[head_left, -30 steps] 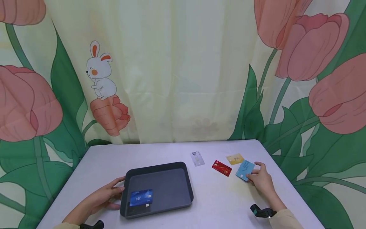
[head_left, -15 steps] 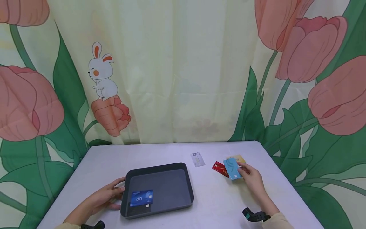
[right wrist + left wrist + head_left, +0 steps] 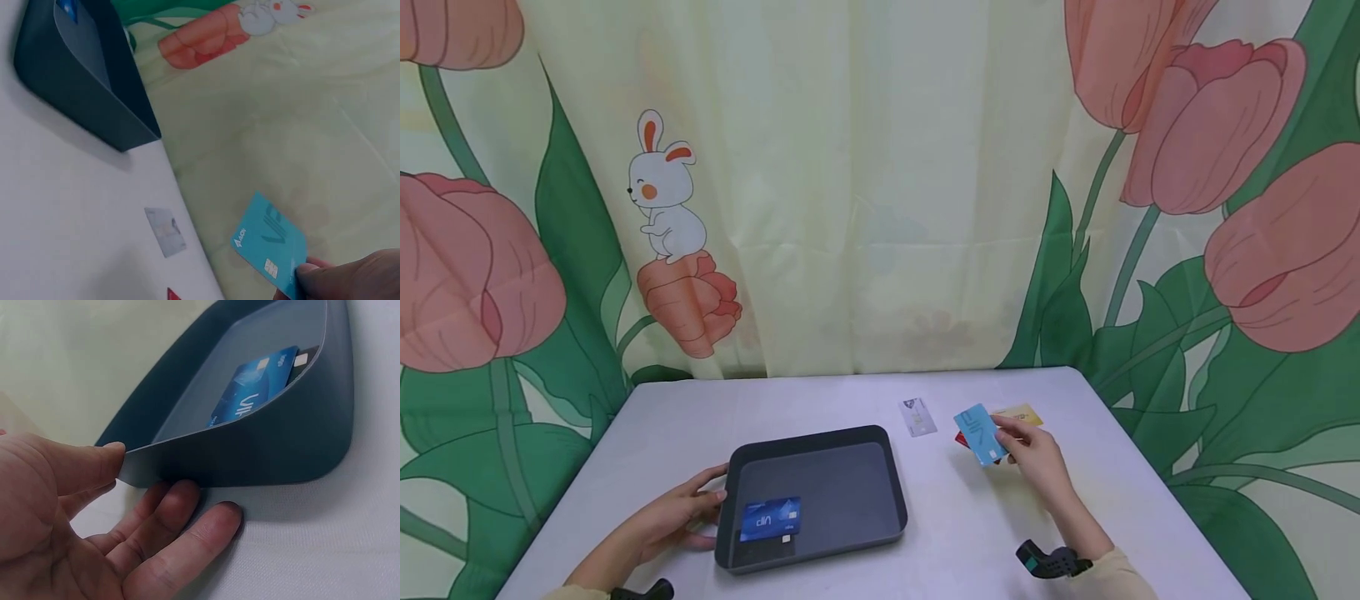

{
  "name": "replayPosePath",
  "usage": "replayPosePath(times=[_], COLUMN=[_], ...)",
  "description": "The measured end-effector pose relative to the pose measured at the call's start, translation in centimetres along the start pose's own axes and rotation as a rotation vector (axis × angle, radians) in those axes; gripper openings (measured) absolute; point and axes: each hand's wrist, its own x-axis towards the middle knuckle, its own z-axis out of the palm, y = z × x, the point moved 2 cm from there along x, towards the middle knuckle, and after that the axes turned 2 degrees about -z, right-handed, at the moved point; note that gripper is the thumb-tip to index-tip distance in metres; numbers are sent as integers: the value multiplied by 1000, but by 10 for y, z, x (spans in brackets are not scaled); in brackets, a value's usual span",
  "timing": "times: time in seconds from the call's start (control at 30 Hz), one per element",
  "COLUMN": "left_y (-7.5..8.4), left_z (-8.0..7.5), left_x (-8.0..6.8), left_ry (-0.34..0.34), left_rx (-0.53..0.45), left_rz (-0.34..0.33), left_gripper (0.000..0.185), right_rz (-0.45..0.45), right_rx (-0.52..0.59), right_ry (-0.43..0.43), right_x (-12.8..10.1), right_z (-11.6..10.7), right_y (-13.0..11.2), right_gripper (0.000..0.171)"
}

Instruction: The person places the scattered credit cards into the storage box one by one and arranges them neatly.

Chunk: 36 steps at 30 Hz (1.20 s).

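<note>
The right hand (image 3: 1033, 457) is pinching a light blue card (image 3: 979, 434) by its near edge between thumb and curled fingertips (image 3: 307, 270), holding it lifted off the table (image 3: 970, 533) and tilted; the card is projecting up and to the left of the hand, over the space between the loose cards and the tray (image 3: 817, 552). The left hand (image 3: 679, 508) is resting against the tray's left wall, thumb lying on the rim and the relaxed, nearly straight fingers (image 3: 187, 540) lying flat on the table beneath the wall's outward flare, gripping nothing.

Five cards are showing: the light blue one in the right hand, one dark blue card (image 3: 770, 517) lying flat in the near left part of the tray, and three lying on the table at the far right, namely a white card (image 3: 917, 416), a red card (image 3: 961, 437) mostly hidden behind the held card, and a yellow card (image 3: 1024, 412) just beyond the right hand. One tray is standing on the table.

All the cards are thin, flat, rounded rectangles with a smooth plastic-like sheen; the held one is showing a small chip patch near its lower end. The tray is a dark grey, matte, shallow rectangle with rounded corners and sloping walls. The table surface is pale and finely textured
</note>
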Motion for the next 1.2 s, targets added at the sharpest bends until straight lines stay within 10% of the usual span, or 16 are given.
replayPosePath(times=[0.67,1.2], left_y=[5,2], left_z=[1,1], left_x=[-4,-2], left_ry=[0,3], left_rx=[10,-6], left_rz=[0,-7], left_gripper=[64,64], right_rz=[-26,-110], right_rx=[193,240], right_ry=[-91,-327], right_x=[-10,-27], right_z=[64,117], right_y=[-46,-66], right_gripper=[29,26])
